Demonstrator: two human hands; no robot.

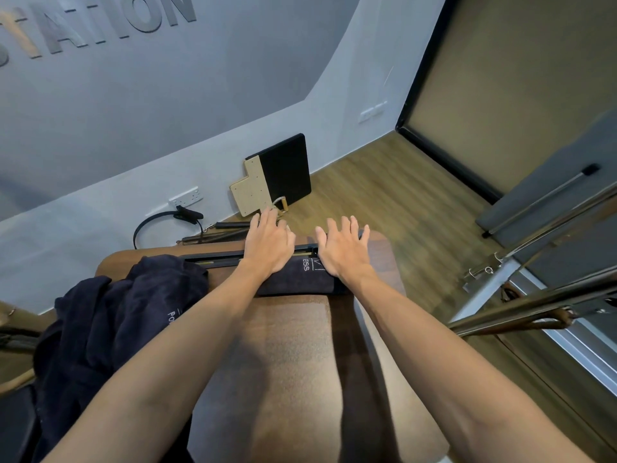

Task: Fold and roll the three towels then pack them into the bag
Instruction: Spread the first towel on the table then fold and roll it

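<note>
Rolling the dark navy terry towel (pixel 300 279) at the brown padded bench's (pixel 283 345) far end, my left hand (pixel 268 243) and right hand (pixel 344 247) press flat, fingers straight, grasping nothing; next I should push evenly.

A black board (pixel 287 172) leans on the grey wall (pixel 167 111) — a ring (pixel 167 222) lies beside it.

The wall (pixel 133 95) bears raised letters "STATION"; the rolled towel (pixel 302 277) shows perhaps "ESS".

Both arms stretched out far forward, left hand (pixel 269 246) and right hand (pixel 344 249) flat, palms down, fingers straight, side by side.
</note>
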